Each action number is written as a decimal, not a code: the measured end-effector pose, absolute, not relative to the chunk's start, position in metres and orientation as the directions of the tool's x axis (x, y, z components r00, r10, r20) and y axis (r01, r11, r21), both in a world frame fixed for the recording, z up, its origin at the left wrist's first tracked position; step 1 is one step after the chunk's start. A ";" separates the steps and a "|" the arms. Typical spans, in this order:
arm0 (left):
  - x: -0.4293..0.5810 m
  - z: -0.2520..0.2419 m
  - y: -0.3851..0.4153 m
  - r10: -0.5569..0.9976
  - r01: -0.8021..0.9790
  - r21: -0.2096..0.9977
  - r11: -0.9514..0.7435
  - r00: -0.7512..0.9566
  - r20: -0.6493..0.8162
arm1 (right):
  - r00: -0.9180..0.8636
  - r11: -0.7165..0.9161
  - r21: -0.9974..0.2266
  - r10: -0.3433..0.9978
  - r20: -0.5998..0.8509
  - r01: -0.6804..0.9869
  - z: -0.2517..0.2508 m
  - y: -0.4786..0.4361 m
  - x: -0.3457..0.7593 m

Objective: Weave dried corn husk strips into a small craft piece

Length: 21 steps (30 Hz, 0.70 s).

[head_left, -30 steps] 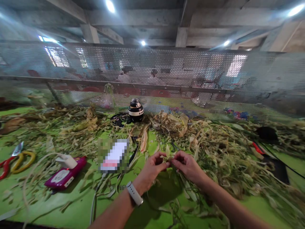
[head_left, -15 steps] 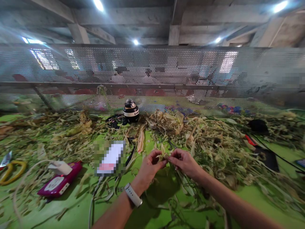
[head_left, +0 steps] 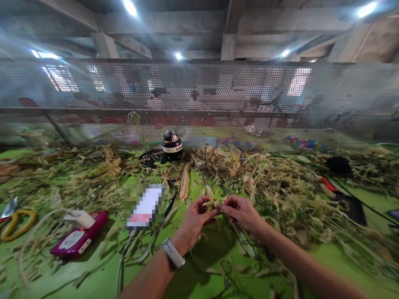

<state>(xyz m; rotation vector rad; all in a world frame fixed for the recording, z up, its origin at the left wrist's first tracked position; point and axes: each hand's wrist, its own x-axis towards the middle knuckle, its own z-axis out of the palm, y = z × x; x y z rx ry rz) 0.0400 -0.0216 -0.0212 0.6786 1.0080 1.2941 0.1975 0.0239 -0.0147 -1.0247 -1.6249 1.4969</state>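
Note:
Between my fingertips, above the green tabletop (head_left: pixel 215 265), is a small pale green leafy plant piece (head_left: pixel 212 202). My left hand (head_left: pixel 197 220) is closed in a pinch on it, thumb against forefinger, with a white watch band at the wrist. From the other side my right hand (head_left: pixel 240 212) pinches its right end, and the fingertips of both hands almost meet. Exactly what plant it is, I cannot make out. Dried stalks and leaves (head_left: pixel 280 187) lie in a thick heap beyond and to the right of my hands.
To the left lie a phone (head_left: pixel 146 207) on a cable, a magenta power box (head_left: pixel 79 238) with a white charger plugged in, and yellow-handled scissors (head_left: pixel 18 224). A black round container (head_left: pixel 172 145) stands before the perforated metal screen (head_left: pixel 199 91). A dark flat object (head_left: pixel 350 205) lies right.
Both hands stay almost in place, still pinching the plant piece. Its upper leaf tip leans slightly further left.

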 end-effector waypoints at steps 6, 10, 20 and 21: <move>0.035 -0.018 -0.019 0.954 -0.543 0.799 0.258 0.010 -0.301 | -0.445 0.328 -0.925 0.869 0.216 0.193 -0.017 0.027 0.206; 0.035 -0.024 -0.018 0.960 -0.589 0.769 0.249 0.043 -0.278 | -0.565 0.621 -0.746 0.715 0.412 0.241 -0.015 0.026 0.207; 0.040 -0.023 -0.017 0.945 -0.658 0.689 0.302 0.113 -0.306 | -0.619 0.685 -0.699 0.645 0.449 0.207 -0.019 0.030 0.209; 0.040 -0.021 -0.018 0.946 -0.661 0.688 0.301 0.115 -0.303 | -0.621 0.676 -0.707 0.649 0.440 0.205 -0.020 0.030 0.210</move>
